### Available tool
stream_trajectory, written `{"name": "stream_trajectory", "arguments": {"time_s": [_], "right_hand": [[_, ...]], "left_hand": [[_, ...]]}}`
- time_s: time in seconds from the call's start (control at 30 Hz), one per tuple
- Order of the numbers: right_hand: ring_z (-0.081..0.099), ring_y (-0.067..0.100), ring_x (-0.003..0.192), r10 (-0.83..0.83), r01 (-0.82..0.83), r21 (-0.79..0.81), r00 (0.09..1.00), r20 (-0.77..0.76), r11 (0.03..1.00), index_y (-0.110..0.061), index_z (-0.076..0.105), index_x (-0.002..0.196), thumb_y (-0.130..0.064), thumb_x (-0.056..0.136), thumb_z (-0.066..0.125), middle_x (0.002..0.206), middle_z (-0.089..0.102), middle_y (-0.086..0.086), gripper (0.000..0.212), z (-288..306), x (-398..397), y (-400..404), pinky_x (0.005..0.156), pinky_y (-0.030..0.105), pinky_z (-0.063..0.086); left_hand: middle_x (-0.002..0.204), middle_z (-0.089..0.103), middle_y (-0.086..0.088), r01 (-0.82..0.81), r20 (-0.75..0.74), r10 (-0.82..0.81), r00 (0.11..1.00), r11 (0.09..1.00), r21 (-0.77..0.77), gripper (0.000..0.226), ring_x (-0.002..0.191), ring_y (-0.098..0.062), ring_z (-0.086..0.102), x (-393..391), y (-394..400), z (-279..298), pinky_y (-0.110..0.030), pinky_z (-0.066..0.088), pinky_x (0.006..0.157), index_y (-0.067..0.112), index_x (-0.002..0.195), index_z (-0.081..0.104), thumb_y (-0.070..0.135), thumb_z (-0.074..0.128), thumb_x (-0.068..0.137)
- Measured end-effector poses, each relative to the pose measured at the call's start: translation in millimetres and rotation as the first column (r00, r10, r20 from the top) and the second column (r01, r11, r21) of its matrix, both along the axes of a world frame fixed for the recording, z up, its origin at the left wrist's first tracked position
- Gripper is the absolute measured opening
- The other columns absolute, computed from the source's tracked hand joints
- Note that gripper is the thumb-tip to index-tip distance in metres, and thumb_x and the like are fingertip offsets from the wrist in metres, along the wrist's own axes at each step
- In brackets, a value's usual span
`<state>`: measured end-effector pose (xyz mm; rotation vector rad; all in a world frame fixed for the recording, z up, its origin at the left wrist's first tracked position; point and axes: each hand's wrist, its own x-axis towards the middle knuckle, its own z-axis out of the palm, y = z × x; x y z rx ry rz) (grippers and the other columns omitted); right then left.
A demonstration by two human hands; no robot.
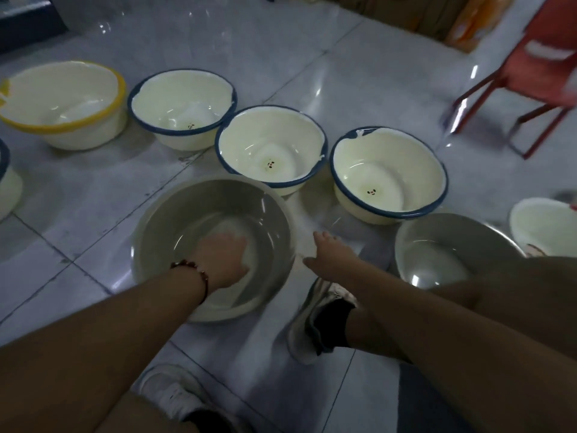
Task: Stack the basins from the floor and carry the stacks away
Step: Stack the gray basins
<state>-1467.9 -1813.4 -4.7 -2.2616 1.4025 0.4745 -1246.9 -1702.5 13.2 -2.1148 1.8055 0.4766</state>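
Observation:
A large grey basin (162,226) sits on the tiled floor in front of me. My left hand (223,259), with a bead bracelet on the wrist, reaches down inside it, fingers spread toward a white patch on its bottom. My right hand (331,256) hovers open just right of that basin's rim, touching nothing. Behind stand three cream basins with blue rims (137,98) (323,148) (440,170) and one with a yellow rim (120,85). A second grey basin (406,242) sits at the right.
Another cream basin (518,214) is at the far right and a blue-rimmed one (6,157) at the left edge. A red chair (530,73) stands back right, cardboard boxes (437,17) behind it. My shoes (312,320) (175,395) are near the grey basin.

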Motion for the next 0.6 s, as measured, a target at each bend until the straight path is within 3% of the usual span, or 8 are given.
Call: {"name": "stream_trajectory", "arguments": {"time_s": [0.07, 0.2, 0.4, 0.6], "right_hand": [[0.02, 0.034, 0.147, -0.028, 0.027, -0.074, 1.0, -0.005, 0.997, -0.015, 0.015, 0.156, -0.052, 0.094, 0.052, 0.162, 0.019, 0.011, 0.081, 27, -30, 4, 0.117, 0.049, 0.025], [0.015, 0.034, 0.149, -0.152, 0.147, -0.204, 0.988, -0.012, 0.968, -0.017, 0.012, 0.157, -0.051, 0.093, 0.053, 0.164, 0.013, 0.01, 0.084, 82, -109, 23, 0.12, 0.047, 0.018], [0.005, 0.035, 0.151, -0.334, 0.29, -0.275, 0.934, -0.126, 0.917, -0.017, 0.004, 0.158, -0.053, 0.094, 0.05, 0.165, 0.003, 0.01, 0.086, 143, -210, 33, 0.121, 0.05, 0.011], [0.005, 0.035, 0.151, -0.373, 0.352, -0.21, 0.926, -0.066, 0.912, -0.017, 0.004, 0.158, -0.052, 0.096, 0.047, 0.165, 0.001, 0.011, 0.083, 116, -221, 21, 0.121, 0.048, 0.011]], "left_hand": [[0.162, 0.019, -0.014, 0.123, -0.025, -0.126, 0.992, 0.988, -0.092, 0.076, 0.144, -0.034, 0.03, -44, -27, 30, -0.049, 0.034, 0.113, 0.023, 0.155, 0.019, 0.056, 0.049, 0.093], [0.165, 0.002, -0.013, 0.306, -0.025, -0.315, 0.949, 0.937, -0.171, 0.083, 0.15, -0.036, 0.014, -123, -47, 92, -0.053, 0.021, 0.117, 0.023, 0.158, 0.008, 0.061, 0.045, 0.094], [0.165, 0.011, -0.01, 0.331, -0.135, -0.39, 0.911, 0.885, -0.328, 0.078, 0.149, -0.031, 0.018, -192, -39, 156, -0.051, 0.026, 0.117, 0.023, 0.157, 0.013, 0.055, 0.048, 0.095], [0.166, 0.0, -0.01, 0.319, -0.063, -0.331, 0.942, 0.936, -0.148, 0.082, 0.151, -0.035, 0.01, -194, -37, 126, -0.053, 0.017, 0.12, 0.023, 0.159, 0.003, 0.058, 0.045, 0.096]]}}
